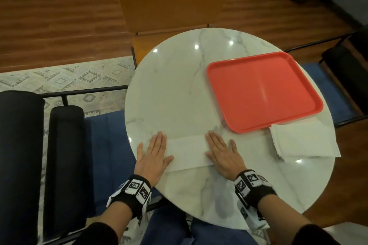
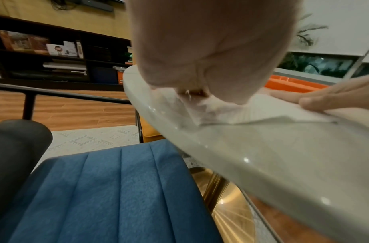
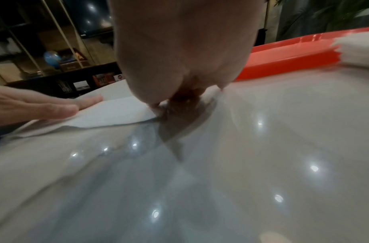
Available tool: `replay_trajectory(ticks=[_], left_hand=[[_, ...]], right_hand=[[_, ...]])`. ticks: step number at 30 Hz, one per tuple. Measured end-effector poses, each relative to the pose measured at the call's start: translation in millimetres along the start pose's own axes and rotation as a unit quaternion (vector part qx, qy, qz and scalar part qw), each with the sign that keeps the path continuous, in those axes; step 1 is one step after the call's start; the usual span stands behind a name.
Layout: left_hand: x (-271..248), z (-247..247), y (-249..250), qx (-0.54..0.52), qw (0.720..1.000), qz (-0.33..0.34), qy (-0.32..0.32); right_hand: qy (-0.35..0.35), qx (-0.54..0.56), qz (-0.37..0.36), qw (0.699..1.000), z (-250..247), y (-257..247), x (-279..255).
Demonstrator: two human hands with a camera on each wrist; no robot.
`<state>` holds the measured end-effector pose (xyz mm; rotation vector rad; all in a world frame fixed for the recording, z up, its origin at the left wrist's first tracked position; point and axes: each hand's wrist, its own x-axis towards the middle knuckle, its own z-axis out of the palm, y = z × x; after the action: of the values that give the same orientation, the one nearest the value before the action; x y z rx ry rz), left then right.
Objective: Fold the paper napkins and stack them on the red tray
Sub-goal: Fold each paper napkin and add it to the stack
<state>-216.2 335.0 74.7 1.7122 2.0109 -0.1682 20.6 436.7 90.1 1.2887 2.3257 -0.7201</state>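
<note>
2 hands flat on 1 napkin point(image 1: 188, 152) at the near edge of the tabletop point(image 1: 179, 89). Left hand point(image 1: 153, 156) spread, palm down on the napkin's left end; right hand point(image 1: 224, 154) spread, palm down on its right end — neither pinches anything. The napkin reads as a folded strip, long axis left-right, spanning the gap between the hands, near edge slightly lifted in the wrist views.

Key relation: tray point(image 1: 262, 90) lies ahead and to the right of the napkin, nearer the right hand, apart from the strip. Tray holds no napkins.

Judgement: crease being pressed; a further fold, end to end along the long axis, probably comes next, then transfer by the right hand.

Surroundings: pile of unfolded napkins point(image 1: 304, 141) just right of the right hand, touching the tray's near corner. Nothing stands between strip and tray. Yellow chair point(image 1: 169, 0) beyond the tabletop.
</note>
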Motion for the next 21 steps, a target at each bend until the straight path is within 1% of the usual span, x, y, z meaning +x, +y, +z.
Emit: replay_trajectory(ticks=[3,4,5,6,7,8,9,10,11,13,15,18,19,21], left_hand=[[2,-4,5,0.02,0.995,0.014,0.093],[3,-7,9,0.018,0.992,0.008,0.121],[3,-14,13,-0.001,0.991,-0.019,0.129],[5,-21,17,-0.028,0.991,-0.054,0.12],[7,-29,21,-0.049,0.991,-0.088,0.091],[9,-37,26,-0.046,0.991,-0.105,0.062],[10,-43,33,-0.027,0.994,-0.099,0.043],[12,-50,41,-0.017,0.997,-0.076,0.027],[12,-58,51,-0.03,0.998,-0.044,0.015],[8,-76,80,-0.113,0.993,0.03,-0.008],[4,-97,114,-0.216,0.972,0.089,-0.028],[7,-123,167,-0.313,0.938,0.145,-0.03],[12,-126,184,-0.342,0.927,0.151,-0.028],[27,-124,220,-0.409,0.902,0.136,-0.031]], right_hand=[[-0.003,0.016,0.001,1.0,-3,1,-5],[-0.002,0.021,0.001,1.0,-6,-1,-5],[-0.002,0.024,0.002,1.0,-9,-4,-6],[-0.003,0.026,0.005,1.0,-14,-7,-6],[-0.002,0.029,0.008,1.0,-20,-10,-6],[0.0,0.038,0.006,0.999,-27,-13,-8],[0.005,0.057,-0.004,0.998,-35,-15,-10],[0.009,0.083,-0.022,0.996,-45,-18,-13],[0.01,0.107,-0.044,0.993,-55,-19,-16],[0.011,0.134,-0.078,0.988,-73,-14,-26],[0.02,0.152,-0.076,0.985,-90,4,-38],[0.046,0.208,-0.046,0.976,-115,63,-65],[0.052,0.231,-0.037,0.971,-124,88,-77],[0.066,0.293,-0.012,0.954,-141,143,-99]])
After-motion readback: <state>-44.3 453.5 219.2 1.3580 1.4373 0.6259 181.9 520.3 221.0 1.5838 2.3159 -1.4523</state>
